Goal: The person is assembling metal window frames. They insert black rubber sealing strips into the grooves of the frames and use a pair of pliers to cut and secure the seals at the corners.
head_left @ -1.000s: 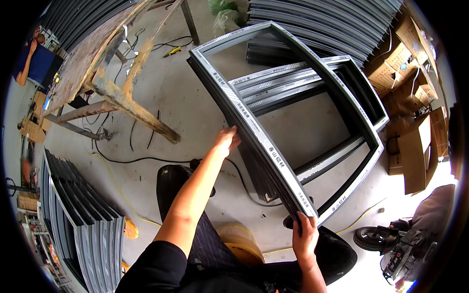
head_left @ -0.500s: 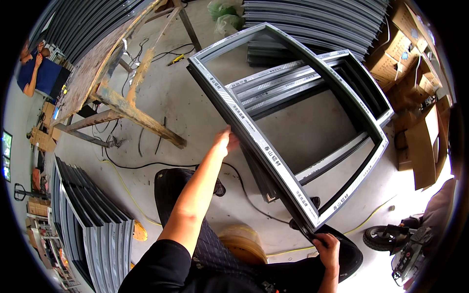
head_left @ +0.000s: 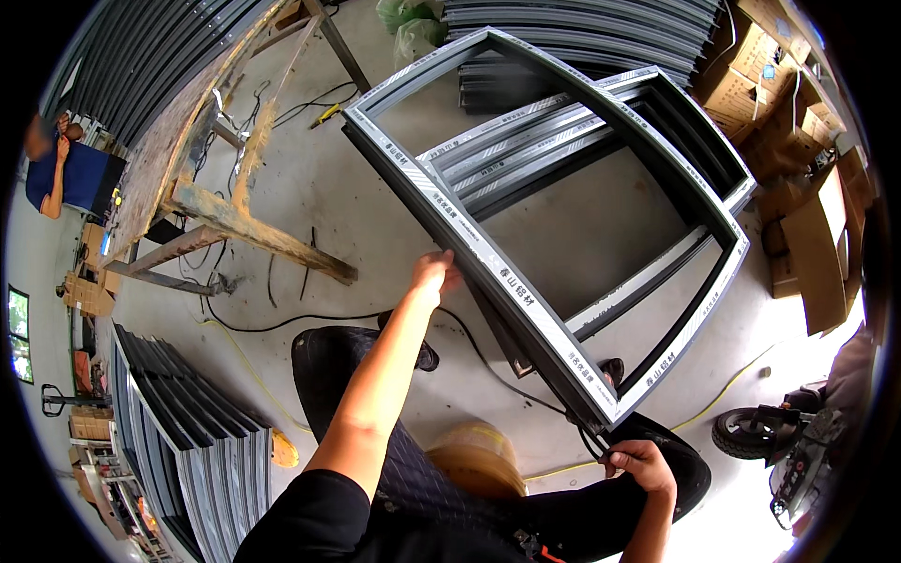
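Note:
A large grey aluminium window frame (head_left: 526,291) with white protective tape on its bars is held tilted in front of me. My left hand (head_left: 434,274) grips its near long bar about halfway along. My right hand (head_left: 640,464) is down at the frame's near corner, fingers closed on a thin dark strip (head_left: 589,439) hanging from that corner. A second similar frame (head_left: 657,122) lies behind it on the floor.
A worn wooden trestle bench (head_left: 202,188) stands at the left. Stacks of grey aluminium profiles (head_left: 188,441) lie at lower left and at top. Cardboard boxes (head_left: 798,113) are on the right, a scooter (head_left: 779,441) at lower right, cables (head_left: 282,319) on the concrete floor. Another person (head_left: 66,169) sits far left.
My right hand has slid down from the frame's lower bar to below its near corner and closed on the dark strip. The left hand keeps its hold on the long bar.

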Motion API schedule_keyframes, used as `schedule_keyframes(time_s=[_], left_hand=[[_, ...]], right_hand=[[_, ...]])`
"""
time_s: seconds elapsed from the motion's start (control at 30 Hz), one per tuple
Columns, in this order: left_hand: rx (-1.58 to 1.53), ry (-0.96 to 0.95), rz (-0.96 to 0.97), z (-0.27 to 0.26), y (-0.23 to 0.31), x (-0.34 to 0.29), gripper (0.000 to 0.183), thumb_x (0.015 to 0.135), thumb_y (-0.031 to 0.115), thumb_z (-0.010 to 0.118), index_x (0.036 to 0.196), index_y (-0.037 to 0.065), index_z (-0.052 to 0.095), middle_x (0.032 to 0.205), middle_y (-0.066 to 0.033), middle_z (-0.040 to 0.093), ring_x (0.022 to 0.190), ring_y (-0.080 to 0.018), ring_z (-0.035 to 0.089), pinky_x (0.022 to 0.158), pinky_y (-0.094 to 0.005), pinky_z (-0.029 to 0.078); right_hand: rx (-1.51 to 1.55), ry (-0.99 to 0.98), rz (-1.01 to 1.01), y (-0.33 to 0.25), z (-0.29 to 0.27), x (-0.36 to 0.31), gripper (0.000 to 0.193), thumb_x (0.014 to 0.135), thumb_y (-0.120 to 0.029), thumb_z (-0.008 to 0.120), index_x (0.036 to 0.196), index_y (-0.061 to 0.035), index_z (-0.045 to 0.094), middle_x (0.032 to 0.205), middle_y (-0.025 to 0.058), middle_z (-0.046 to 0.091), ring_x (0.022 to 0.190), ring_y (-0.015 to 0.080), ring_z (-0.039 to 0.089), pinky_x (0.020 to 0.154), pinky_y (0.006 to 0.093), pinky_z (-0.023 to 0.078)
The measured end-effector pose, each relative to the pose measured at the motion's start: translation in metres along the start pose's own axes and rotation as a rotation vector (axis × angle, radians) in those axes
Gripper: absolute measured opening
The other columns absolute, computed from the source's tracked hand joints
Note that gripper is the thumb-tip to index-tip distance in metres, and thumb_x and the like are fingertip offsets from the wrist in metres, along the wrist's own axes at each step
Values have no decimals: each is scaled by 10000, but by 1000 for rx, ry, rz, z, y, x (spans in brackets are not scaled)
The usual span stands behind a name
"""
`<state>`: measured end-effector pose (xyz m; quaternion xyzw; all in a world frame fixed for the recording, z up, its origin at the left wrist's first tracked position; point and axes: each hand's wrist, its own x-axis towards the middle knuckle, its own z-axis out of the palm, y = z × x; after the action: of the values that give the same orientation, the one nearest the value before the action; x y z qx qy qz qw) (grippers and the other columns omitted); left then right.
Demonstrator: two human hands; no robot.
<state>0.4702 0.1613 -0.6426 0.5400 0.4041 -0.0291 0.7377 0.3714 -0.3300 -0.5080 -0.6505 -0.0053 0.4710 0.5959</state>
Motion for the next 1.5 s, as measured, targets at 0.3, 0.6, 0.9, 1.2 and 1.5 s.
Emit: schedule_keyframes(time_s=[0.3, 0.6, 0.9, 1.2, 1.5], left_hand=[[-43, 7, -8, 19, -17, -21, 284, 926, 249, 589, 1051, -4, 557, 905, -103, 649, 784, -212, 645, 735, -374, 563], [3, -4, -35, 36, -27, -46, 296, 916, 289, 603, 1011, 16, 535, 902, -107, 642, 759, -217, 645, 737, -387, 567], [-51, -28, -55, 45, -46, -66, 231, 897, 224, 629, 975, 21, 547, 824, -88, 614, 739, -207, 635, 694, -345, 583], [96, -95, -72, 58, -51, -91, 237, 879, 189, 654, 1007, 40, 521, 879, -65, 632, 741, -182, 642, 689, -336, 580], [217, -59, -21, 73, -64, -108, 242, 870, 221, 668, 985, 47, 547, 823, -51, 611, 668, -161, 618, 625, -343, 570]], right_hand=[[264, 143, -19, -5, 0, -1, 256, 769, -95, 738, 931, 48, 601, 705, 67, 602, 608, 135, 559, 575, 255, 453], [255, 208, -100, -2, -1, 2, 208, 824, -93, 689, 917, 22, 543, 708, 88, 619, 656, 169, 613, 631, 268, 482], [58, 289, -122, 3, 5, 6, 126, 861, -73, 630, 888, 49, 616, 743, 77, 645, 700, 145, 598, 680, 269, 485], [-76, 335, -71, 3, 5, 4, 137, 835, -92, 626, 814, 42, 647, 694, 53, 633, 648, 112, 573, 620, 256, 471], [-151, 340, -36, 2, 7, 1, 187, 849, -125, 598, 776, 44, 633, 642, 57, 621, 594, 118, 573, 582, 267, 472]])
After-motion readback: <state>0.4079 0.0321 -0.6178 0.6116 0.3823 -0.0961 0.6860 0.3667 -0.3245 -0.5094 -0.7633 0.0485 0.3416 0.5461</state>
